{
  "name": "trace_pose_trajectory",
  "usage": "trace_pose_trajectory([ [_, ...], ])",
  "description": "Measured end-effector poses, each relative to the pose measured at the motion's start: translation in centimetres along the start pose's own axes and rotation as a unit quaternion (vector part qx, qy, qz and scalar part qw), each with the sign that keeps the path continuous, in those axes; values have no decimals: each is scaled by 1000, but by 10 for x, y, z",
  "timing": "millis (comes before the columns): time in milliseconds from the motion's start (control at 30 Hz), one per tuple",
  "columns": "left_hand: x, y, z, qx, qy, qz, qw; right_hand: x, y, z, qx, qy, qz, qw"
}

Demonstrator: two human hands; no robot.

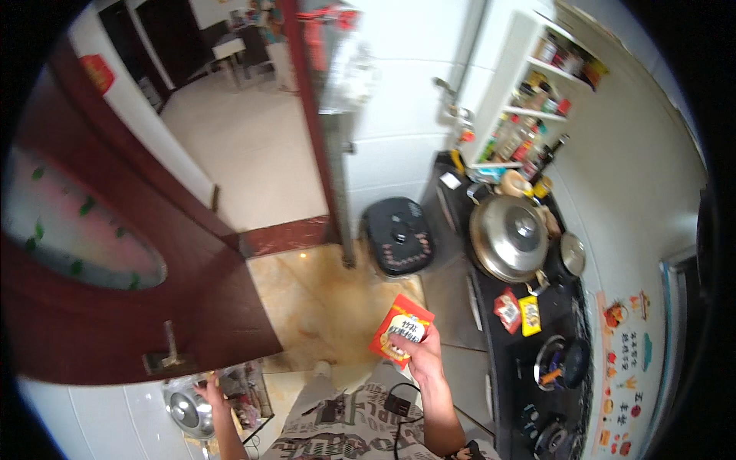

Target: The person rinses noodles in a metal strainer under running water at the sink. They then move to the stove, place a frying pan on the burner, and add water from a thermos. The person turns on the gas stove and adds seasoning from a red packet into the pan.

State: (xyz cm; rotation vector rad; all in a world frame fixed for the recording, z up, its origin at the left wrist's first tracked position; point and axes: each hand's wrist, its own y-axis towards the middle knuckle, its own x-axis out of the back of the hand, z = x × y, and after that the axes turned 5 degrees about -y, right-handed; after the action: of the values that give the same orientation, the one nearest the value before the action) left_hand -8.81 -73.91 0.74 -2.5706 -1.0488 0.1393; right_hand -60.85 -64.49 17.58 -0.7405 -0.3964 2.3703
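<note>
In my right hand (424, 357) is a red packet (401, 332) with a pale label that bears writing, my thumb pressed across its front. My left hand (213, 394) is low on the left, next to a steel lid (187, 411) and clear plastic wrapping (183, 384). Whether its fingers grip anything there is too small to tell. On the black counter (506, 359) to the right lie a red-and-white packet (507, 310) and a yellow packet (530, 315).
A large lidded steel pot (509, 238) and a smaller lidded pot (572, 255) stand on the counter, near a gas burner (551, 368). A black-lidded bin (399, 236) stands on the floor. The brown door (190, 310) is open at left. Bottles fill the wall shelf (537, 112).
</note>
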Motion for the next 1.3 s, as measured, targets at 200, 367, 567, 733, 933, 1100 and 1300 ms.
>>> trace_pose_trajectory([
  [200,22,38,-26,-53,22,54,997,-134,-45,-40,17,-122,194,973],
  [367,9,0,-36,-113,69,173,976,-168,-84,-62,-80,31,163,983],
  [567,-11,-7,-26,-98,124,429,890,-165,-116,-59,-26,21,136,990],
  [733,-45,-64,-85,109,235,695,671,-138,-143,-41,82,-79,65,991],
  [933,-152,-239,-205,78,49,839,536,-109,-181,4,203,-256,-38,944],
  [1100,-210,-345,-207,-186,166,864,437,-55,-199,42,247,-340,-113,900],
  [1300,-260,-417,-148,-449,119,827,316,80,-188,43,322,-297,-34,898],
])
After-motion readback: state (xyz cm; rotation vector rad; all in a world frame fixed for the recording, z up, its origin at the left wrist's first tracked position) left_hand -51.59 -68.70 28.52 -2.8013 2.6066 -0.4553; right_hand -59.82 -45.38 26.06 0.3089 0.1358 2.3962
